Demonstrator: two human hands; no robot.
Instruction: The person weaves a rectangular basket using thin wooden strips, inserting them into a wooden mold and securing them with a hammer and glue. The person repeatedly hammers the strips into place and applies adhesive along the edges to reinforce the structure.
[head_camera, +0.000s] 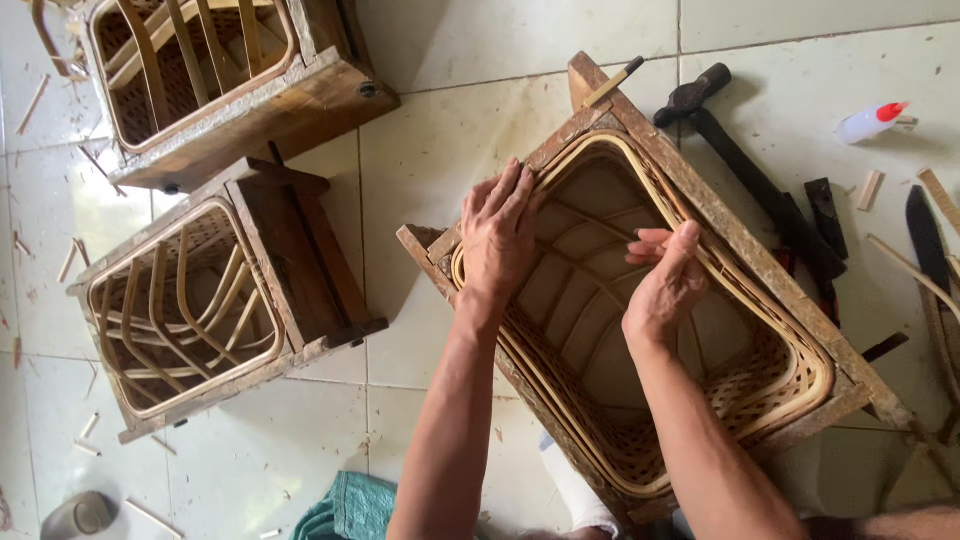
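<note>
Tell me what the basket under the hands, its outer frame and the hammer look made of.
Basket: looks like woven rattan or cane, pale tan and unfinished; lattice walls, bent strip rim.
Outer frame: rough dark wood, worn, apparently unvarnished; grain and chipped edges show.
Hammer: black head, probably metal; dark handle, material unclear.
Left hand presses the rim; right hand pinches a strip.

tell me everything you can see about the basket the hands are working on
The woven basket sits inside a rough wooden frame mould on the tiled floor, turned diagonally. It is rectangular with rounded corners, pale cane strips ringing its rim, a lattice weave on the walls and curved ribs across the bottom. The left hand presses on its rim; the right hand reaches inside.
</note>
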